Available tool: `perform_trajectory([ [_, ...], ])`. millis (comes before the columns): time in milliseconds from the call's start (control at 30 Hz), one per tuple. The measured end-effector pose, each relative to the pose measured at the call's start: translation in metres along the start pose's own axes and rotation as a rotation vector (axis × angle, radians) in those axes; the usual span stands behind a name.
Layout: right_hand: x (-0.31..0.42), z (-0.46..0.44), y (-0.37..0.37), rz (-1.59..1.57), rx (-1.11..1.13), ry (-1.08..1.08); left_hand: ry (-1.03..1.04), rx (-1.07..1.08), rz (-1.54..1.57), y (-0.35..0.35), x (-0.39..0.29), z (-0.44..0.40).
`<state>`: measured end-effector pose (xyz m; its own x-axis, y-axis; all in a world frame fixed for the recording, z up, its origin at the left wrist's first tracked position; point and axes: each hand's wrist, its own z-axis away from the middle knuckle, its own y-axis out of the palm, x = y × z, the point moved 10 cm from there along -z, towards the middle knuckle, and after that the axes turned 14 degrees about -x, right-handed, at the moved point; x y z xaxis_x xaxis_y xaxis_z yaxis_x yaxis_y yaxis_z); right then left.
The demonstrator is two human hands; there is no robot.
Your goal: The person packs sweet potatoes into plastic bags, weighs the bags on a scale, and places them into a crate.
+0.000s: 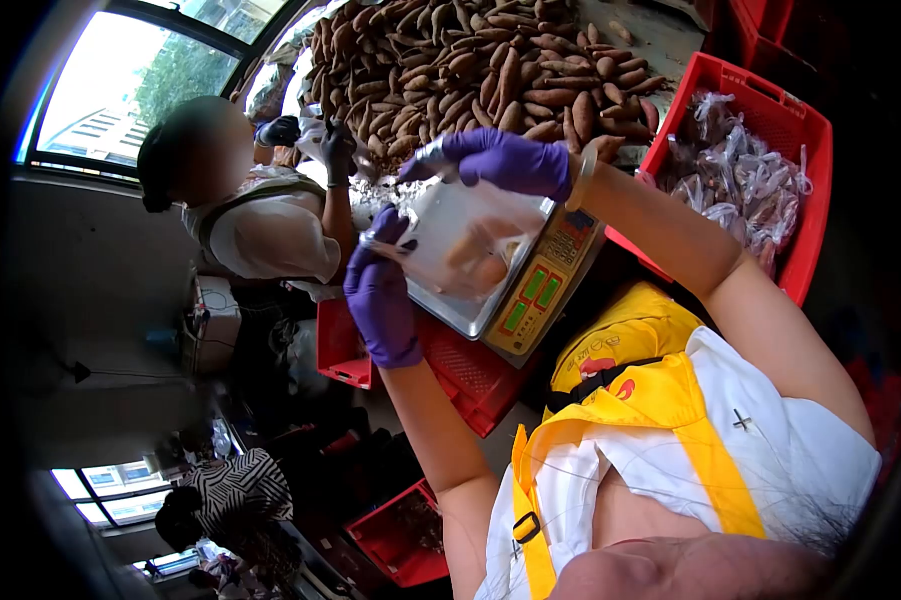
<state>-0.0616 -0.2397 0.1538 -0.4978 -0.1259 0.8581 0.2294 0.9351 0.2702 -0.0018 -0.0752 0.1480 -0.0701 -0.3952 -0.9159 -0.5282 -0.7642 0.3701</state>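
My left hand [382, 300], in a purple glove, pinches one edge of a clear plastic bag [475, 240]. The opposite edge of the bag is pinched by my right hand [505, 162], also purple-gloved. Between the hands the bag hangs over the metal pan of a digital scale [532, 310] with green displays. Through the film a few pale brown pieces show, blurred; whether the bag touches the pan I cannot tell.
Many sweet potatoes [470, 70] are heaped beyond the scale. A red crate [815, 190] of bagged goods stands at right; another red crate [470, 375] lies under the scale. A co-worker [270, 225] in dark gloves handles plastic at left. Others work at lower left.
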Motion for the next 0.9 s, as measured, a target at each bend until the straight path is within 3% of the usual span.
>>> perform_trajectory([
  [33, 0.002, 0.010, 0.007, 0.254, -0.058, -0.134, 0.030, -0.051, -0.129, 0.006, 0.006, 0.005],
  [100, 0.008, 0.027, 0.023, 0.667, 0.085, -0.435, -0.042, -0.003, -0.293, -0.007, 0.048, 0.000],
  [133, 0.007, 0.031, 0.034, 0.730, 0.136, -0.555, -0.076, 0.013, -0.322, -0.022, 0.068, -0.009],
  [167, -0.006, 0.028, 0.042, 0.892, 0.142, -0.509, -0.141, -0.011, -0.386, -0.024, 0.071, -0.012],
  [233, 0.014, 0.026, 0.046, 0.707, 0.031, -0.601, -0.094, -0.032, -0.477, -0.024, 0.052, -0.027],
  [267, 0.004, 0.018, 0.048, 0.794, -0.022, -0.618, -0.067, -0.034, -0.442, -0.017, 0.039, -0.032],
  [300, 0.007, 0.008, 0.044, 0.565, -0.102, -0.622, -0.128, -0.005, -0.344, -0.006, 0.034, -0.034],
  [367, 0.004, -0.005, 0.041, 0.347, -0.096, -0.513, -0.218, 0.117, -0.223, 0.014, 0.037, -0.040],
  [400, -0.013, -0.016, 0.036, 0.533, -0.049, -0.273, -0.274, 0.220, -0.192, 0.026, 0.042, -0.040],
  [433, -0.023, -0.015, 0.030, 0.205, -0.073, -0.009, -0.327, 0.321, -0.160, 0.039, 0.047, -0.038],
  [500, -0.093, -0.016, -0.002, 0.008, -0.178, 0.295, -0.232, 0.309, -0.401, 0.040, 0.065, -0.046],
  [567, -0.096, 0.000, -0.034, 0.145, -0.303, 0.209, -0.068, 0.076, -0.864, 0.003, 0.070, -0.057],
  [633, -0.118, 0.034, -0.046, -0.250, -0.189, 0.380, 0.280, -0.170, -1.194, -0.047, 0.052, -0.069],
  [700, -0.134, 0.076, -0.053, 0.173, -0.034, 0.508, 0.223, -0.189, -1.197, -0.140, 0.117, -0.081],
  [767, -0.133, 0.094, -0.044, 0.649, 0.171, 0.141, 0.118, -0.167, -1.398, -0.160, 0.144, -0.052],
  [800, -0.139, 0.094, -0.045, 0.720, 0.206, 0.093, 0.130, -0.200, -1.465, -0.164, 0.150, -0.047],
  [833, -0.146, 0.089, -0.051, 0.723, 0.188, 0.079, 0.180, -0.214, -1.406, -0.165, 0.149, -0.043],
  [900, -0.151, 0.083, -0.067, 0.775, 0.097, -0.054, -0.218, -0.201, -0.564, -0.141, 0.147, -0.040],
])
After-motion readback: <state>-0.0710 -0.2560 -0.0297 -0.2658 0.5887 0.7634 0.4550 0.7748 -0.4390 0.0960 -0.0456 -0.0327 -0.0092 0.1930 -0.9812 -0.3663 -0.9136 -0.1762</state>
